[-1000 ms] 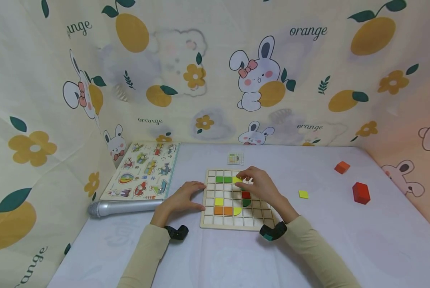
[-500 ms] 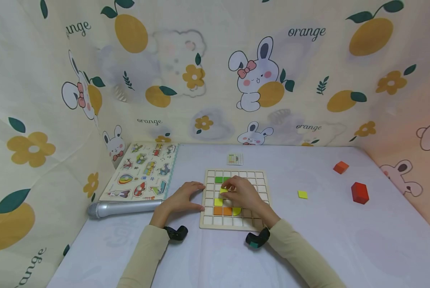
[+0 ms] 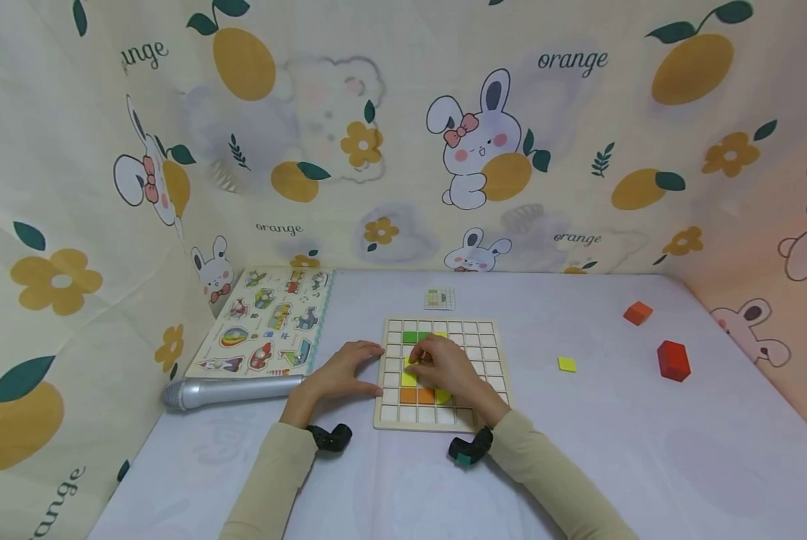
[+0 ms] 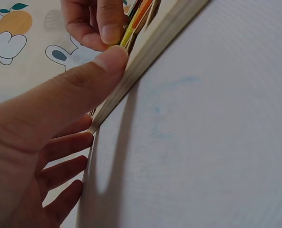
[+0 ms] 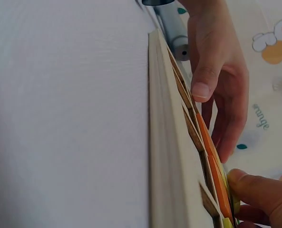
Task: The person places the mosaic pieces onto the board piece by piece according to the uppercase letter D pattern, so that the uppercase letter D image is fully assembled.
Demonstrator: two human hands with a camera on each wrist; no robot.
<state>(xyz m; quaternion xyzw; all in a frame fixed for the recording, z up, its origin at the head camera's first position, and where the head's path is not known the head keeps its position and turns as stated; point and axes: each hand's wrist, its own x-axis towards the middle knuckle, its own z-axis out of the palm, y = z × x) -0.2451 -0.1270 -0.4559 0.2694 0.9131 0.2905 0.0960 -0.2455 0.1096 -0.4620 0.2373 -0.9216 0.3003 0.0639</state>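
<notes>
The left hand (image 3: pixel 341 373) lies with straight fingers braced against the grid board's (image 3: pixel 491 358) nine o'clock edge. The right hand (image 3: pixel 444 365) seemingly pinches a yellow tile (image 3: pixel 409 379) at board centre-left; it should lower flat, squarely into its cell.

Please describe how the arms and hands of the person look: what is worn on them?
Both arms wear long beige sleeves reaching the wrists. Each wrist carries a small black camera device: the left one all black, the right one with a teal part. The left hand and right hand are bare, without gloves.
</notes>
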